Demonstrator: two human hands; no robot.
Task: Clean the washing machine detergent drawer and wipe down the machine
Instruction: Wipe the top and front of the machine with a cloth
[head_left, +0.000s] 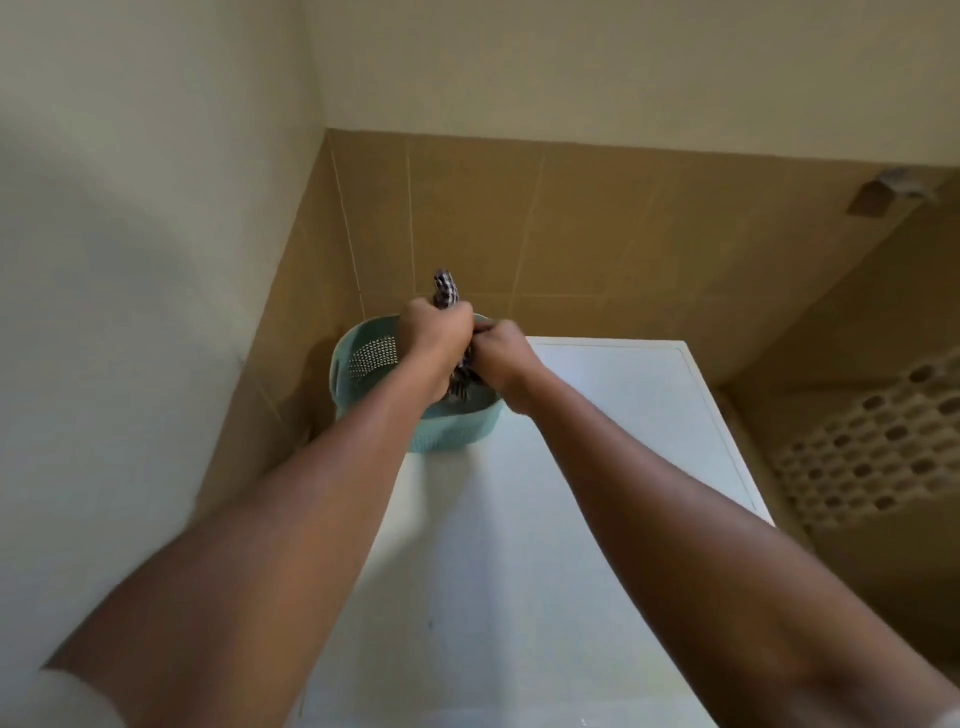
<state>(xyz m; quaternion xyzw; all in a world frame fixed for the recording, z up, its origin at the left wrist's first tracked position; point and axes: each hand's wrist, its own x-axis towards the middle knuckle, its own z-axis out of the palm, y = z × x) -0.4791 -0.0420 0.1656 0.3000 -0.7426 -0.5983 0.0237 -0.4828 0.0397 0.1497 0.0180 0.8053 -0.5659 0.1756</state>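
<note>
Cloth (445, 291) in left hand (434, 339), right hand (503, 354)

Left hand (435, 332) clenched, right hand (501, 354) clenched

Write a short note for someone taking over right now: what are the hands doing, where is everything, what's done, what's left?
The left hand has its grip closed on the upper end of the checkered cloth.
The right hand has its grip closed on the same cloth, lower down.
The cloth is held above the teal basket, at the far left corner of the white machine top.
Done: cannot tell from this view; only the machine's top shows.
Left: probably wiping the machine with the cloth.
</note>
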